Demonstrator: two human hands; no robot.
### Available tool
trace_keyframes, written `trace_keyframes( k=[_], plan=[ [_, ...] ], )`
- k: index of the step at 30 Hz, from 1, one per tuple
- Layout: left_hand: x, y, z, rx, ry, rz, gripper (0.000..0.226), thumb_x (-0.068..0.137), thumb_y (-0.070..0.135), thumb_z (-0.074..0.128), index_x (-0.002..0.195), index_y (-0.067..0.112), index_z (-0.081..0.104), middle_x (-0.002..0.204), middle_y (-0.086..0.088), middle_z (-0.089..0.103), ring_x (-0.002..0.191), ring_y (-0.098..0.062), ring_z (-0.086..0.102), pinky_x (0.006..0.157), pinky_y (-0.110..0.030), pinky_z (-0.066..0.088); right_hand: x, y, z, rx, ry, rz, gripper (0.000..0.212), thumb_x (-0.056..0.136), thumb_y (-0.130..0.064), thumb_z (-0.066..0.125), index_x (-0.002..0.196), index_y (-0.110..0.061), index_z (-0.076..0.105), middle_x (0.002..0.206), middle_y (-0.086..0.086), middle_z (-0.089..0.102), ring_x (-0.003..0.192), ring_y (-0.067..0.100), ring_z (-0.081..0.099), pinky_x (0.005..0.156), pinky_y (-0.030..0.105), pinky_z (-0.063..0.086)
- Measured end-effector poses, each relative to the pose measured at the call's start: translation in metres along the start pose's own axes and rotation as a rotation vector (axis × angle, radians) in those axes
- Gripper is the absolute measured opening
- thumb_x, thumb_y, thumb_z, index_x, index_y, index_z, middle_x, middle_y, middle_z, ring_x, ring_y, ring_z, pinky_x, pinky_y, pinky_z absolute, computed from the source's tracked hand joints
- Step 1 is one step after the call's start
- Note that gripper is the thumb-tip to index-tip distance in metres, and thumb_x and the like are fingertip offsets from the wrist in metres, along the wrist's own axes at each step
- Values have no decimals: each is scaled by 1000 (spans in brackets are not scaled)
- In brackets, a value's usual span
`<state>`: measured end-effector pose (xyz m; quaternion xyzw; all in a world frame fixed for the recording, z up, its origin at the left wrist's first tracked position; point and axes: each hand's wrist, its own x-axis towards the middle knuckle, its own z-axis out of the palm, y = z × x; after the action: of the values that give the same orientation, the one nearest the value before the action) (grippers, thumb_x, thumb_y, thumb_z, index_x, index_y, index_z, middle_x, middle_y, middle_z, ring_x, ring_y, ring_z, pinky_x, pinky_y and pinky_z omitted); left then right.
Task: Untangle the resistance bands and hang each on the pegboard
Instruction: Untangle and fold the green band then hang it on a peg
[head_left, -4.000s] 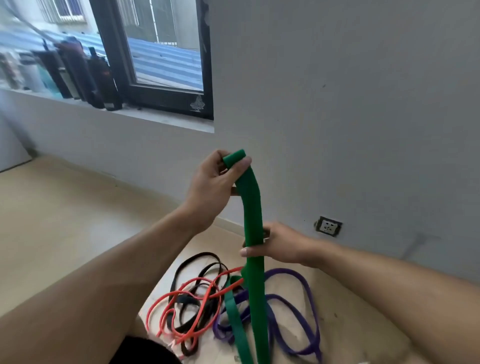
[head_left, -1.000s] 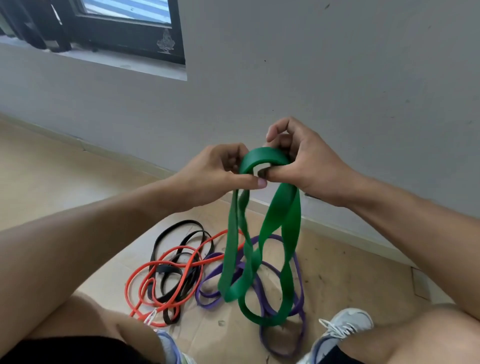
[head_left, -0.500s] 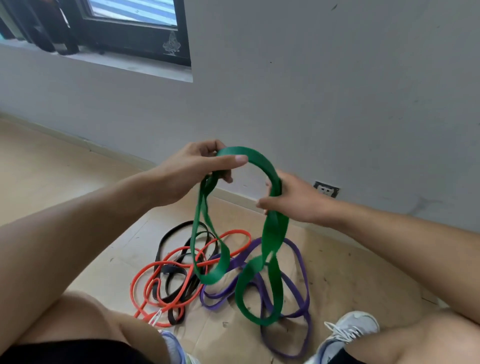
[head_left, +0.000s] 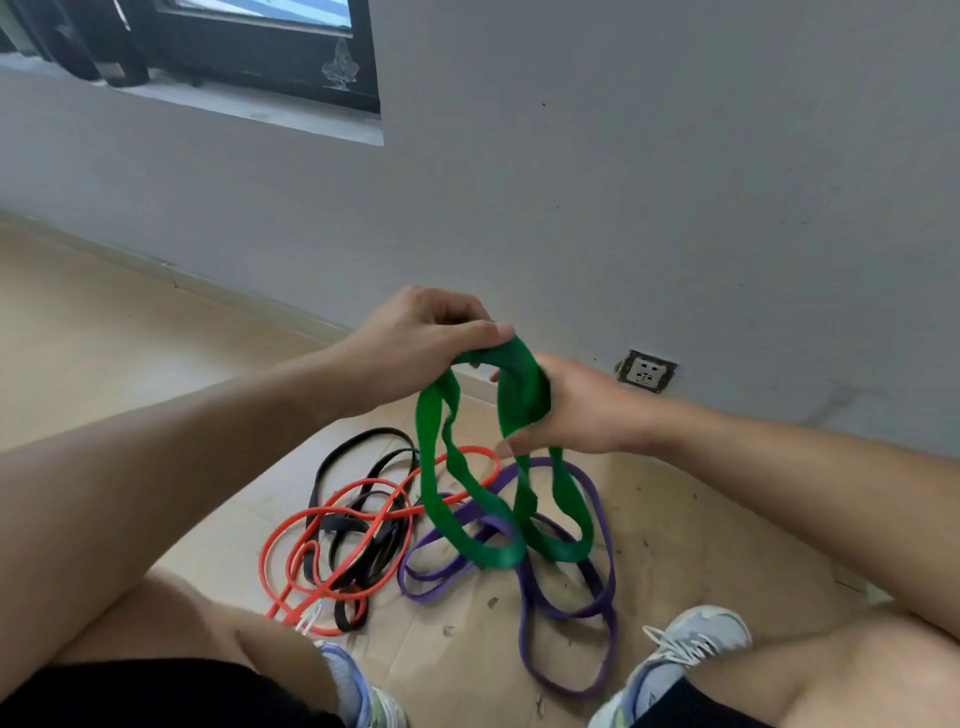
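A wide green resistance band (head_left: 434, 483) hangs in twisted loops between both hands, above the floor. My left hand (head_left: 410, 353) pinches its top at the left. My right hand (head_left: 576, 410) grips a folded part of it just to the right and lower. On the floor below lie a purple band (head_left: 566, 613), an orange band (head_left: 291, 540) and a black band (head_left: 353, 571), the orange and black ones tangled together. No pegboard is in view.
A grey wall (head_left: 623, 182) stands close ahead with a socket (head_left: 645, 370) near the floor. A window sill (head_left: 249, 111) is at the upper left. My knees and shoes (head_left: 691, 644) frame the bands on a sheet of cardboard (head_left: 457, 670).
Both hands have lowered slightly and moved closer together. My right hand has gathered more of the green band into its grip, and the hanging loops have shortened and lifted.
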<state>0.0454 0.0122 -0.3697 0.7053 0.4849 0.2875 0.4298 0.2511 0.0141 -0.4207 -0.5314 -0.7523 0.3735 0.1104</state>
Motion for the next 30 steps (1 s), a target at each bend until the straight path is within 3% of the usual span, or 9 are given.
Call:
trace_keyframes(
  k=[2, 7, 9, 12, 15, 18, 22, 26, 30],
  plan=[
    [-1, 4, 0, 51, 34, 40, 27, 94, 41, 69, 82, 17, 76, 70, -11, 66, 63, -16, 58, 65, -34, 42, 5, 19, 10, -52, 13, 42, 42, 75, -36, 91, 108, -28, 66, 101, -7, 72, 94, 15, 68, 83, 32, 57],
    [-1, 5, -5, 184, 78, 60, 23, 99, 40, 61, 87, 25, 73, 70, 4, 66, 61, -5, 54, 60, -21, 40, 16, 59, 16, 85, 79, 204, 12, 99, -25, 69, 108, -20, 75, 104, -5, 73, 101, 16, 67, 84, 25, 53],
    [1, 0, -10, 280, 101, 48, 21, 102, 38, 57, 92, 25, 70, 74, 4, 64, 63, -6, 51, 57, -21, 38, 19, 67, 13, 239, 95, 268, 13, 102, -23, 64, 109, -18, 74, 107, 2, 76, 105, 21, 70, 99, 42, 55],
    [9, -14, -22, 370, 208, -29, 21, 103, 35, 55, 99, 20, 68, 87, -7, 64, 72, -15, 51, 61, -25, 40, 17, 69, 0, 445, 51, 315, 20, 105, -26, 59, 113, -11, 68, 100, 8, 78, 99, 23, 75, 103, 48, 55],
    [16, -37, -36, 355, 314, -148, 21, 103, 33, 54, 103, 17, 68, 92, -10, 63, 72, -17, 51, 58, -27, 40, 10, 69, -16, 499, -100, 283, 30, 96, -34, 70, 111, -8, 67, 86, 5, 72, 85, 21, 72, 92, 41, 59],
    [18, -56, -44, 303, 371, -263, 21, 103, 32, 55, 107, 16, 68, 93, -9, 61, 70, -16, 52, 56, -27, 39, 0, 69, -20, 304, -279, 300, 28, 82, -20, 86, 105, -14, 71, 90, -4, 78, 86, 12, 75, 76, 22, 56],
    [19, -64, -40, 273, 344, -299, 22, 103, 33, 56, 107, 16, 69, 96, -9, 63, 74, -21, 59, 59, -28, 45, 1, 79, -12, -182, -104, 330, 14, 82, -9, 80, 86, -13, 68, 80, 3, 70, 80, 19, 70, 65, 28, 54],
    [23, -59, -37, 279, 399, -304, 22, 104, 32, 53, 109, 15, 66, 88, -4, 56, 70, -15, 52, 55, -28, 39, 4, 86, -17, -53, 69, 327, 13, 83, -7, 73, 93, -9, 64, 84, 8, 64, 75, 18, 63, 65, 30, 51],
    [22, -67, -48, 254, 493, -368, 26, 105, 29, 53, 117, 10, 66, 107, -12, 59, 77, -19, 53, 71, -33, 41, -1, 93, -24, 159, -41, 325, 28, 85, -18, 81, 110, -15, 68, 102, 8, 76, 88, 20, 73, 76, 30, 57]
  ],
)
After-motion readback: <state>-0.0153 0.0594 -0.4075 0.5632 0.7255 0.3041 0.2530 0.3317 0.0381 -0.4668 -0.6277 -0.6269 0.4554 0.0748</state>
